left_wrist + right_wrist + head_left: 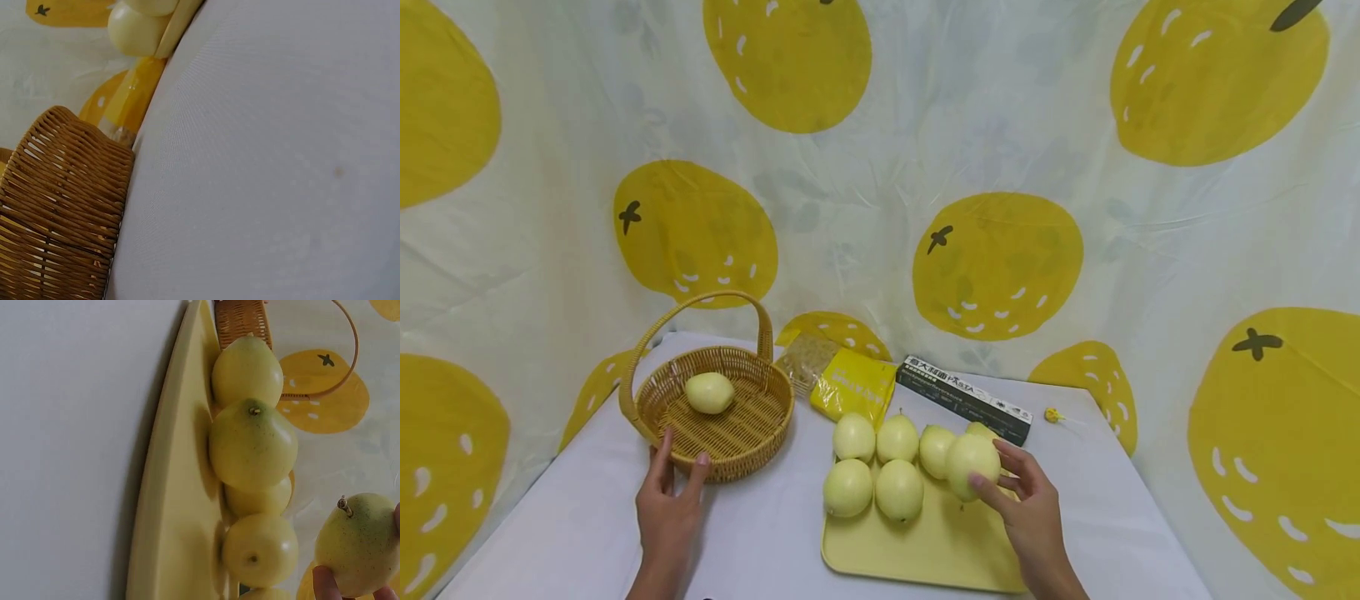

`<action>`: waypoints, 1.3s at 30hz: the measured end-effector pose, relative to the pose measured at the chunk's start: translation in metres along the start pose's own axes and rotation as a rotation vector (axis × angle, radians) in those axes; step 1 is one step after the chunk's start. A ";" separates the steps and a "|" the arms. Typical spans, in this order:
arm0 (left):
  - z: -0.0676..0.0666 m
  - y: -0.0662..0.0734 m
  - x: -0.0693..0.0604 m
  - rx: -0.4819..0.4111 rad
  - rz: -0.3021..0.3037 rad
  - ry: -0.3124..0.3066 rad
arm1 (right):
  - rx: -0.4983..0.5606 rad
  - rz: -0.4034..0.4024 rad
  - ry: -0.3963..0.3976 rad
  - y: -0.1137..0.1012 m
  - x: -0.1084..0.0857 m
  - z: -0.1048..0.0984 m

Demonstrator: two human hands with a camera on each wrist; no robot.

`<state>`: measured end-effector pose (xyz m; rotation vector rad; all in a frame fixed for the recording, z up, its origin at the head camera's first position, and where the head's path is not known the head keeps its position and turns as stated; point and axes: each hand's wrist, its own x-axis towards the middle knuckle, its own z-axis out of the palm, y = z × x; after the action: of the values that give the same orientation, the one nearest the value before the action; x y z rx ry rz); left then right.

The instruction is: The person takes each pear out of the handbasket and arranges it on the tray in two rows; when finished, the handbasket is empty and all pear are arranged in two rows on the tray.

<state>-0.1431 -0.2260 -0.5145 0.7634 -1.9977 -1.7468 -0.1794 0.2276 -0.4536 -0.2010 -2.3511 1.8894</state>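
My right hand [1030,508] holds a pale yellow-green pear [973,467] above the right part of a yellow tray [925,550]; in the right wrist view the held pear [359,547] shows its stem and small dark specks. Several more pears [899,490] stand on the tray's far and left parts. At the left, my left hand [668,508] rests against the near side of a woven wicker basket [771,446], fingers and thumb spread and fairly straight. One pear [710,392] lies inside the basket. The left wrist view shows the basket's wall [62,200] but no hand.
Behind the tray lie a yellow packet [853,387] with a see-through part and a dark pasta box [964,400]. A small yellow object [1054,414] sits at the right. The white tablecloth [767,533] meets a fruit-printed curtain [880,167] at the back.
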 end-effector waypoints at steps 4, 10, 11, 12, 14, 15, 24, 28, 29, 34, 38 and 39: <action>0.000 0.001 0.000 -0.008 -0.001 -0.007 | -0.019 0.015 0.003 0.005 0.001 -0.006; 0.000 0.000 0.001 -0.024 -0.003 -0.015 | -0.061 0.069 -0.013 0.015 0.005 -0.012; 0.000 0.000 0.001 -0.025 0.000 -0.013 | -0.071 0.081 -0.020 0.017 0.005 -0.012; 0.000 0.000 0.001 -0.024 0.002 -0.009 | -0.078 0.091 -0.029 0.019 0.006 -0.012; 0.000 0.000 0.001 -0.024 0.008 -0.004 | -0.084 0.110 -0.042 0.022 0.007 -0.012; 0.000 0.000 0.001 -0.023 0.010 -0.001 | -0.083 0.119 -0.050 0.023 0.007 -0.011; 0.001 0.001 0.000 -0.028 0.021 0.002 | -0.072 0.146 -0.088 0.034 0.007 0.001; 0.001 0.002 0.000 -0.037 0.024 0.009 | -0.084 0.136 -0.118 0.037 0.005 0.008; 0.002 0.002 0.000 -0.038 0.026 0.011 | -0.086 0.135 -0.128 0.038 0.005 0.009; 0.002 0.001 -0.001 -0.030 0.035 0.016 | -0.123 0.128 -0.166 0.040 0.004 0.014; 0.002 0.000 -0.001 -0.030 0.041 0.018 | -0.172 0.096 -0.157 0.037 0.005 0.013; 0.002 -0.001 -0.001 -0.030 0.038 0.019 | -0.182 0.084 -0.151 0.036 0.005 0.012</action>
<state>-0.1435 -0.2244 -0.5153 0.7242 -1.9569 -1.7376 -0.1858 0.2242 -0.4910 -0.1823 -2.6576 1.7836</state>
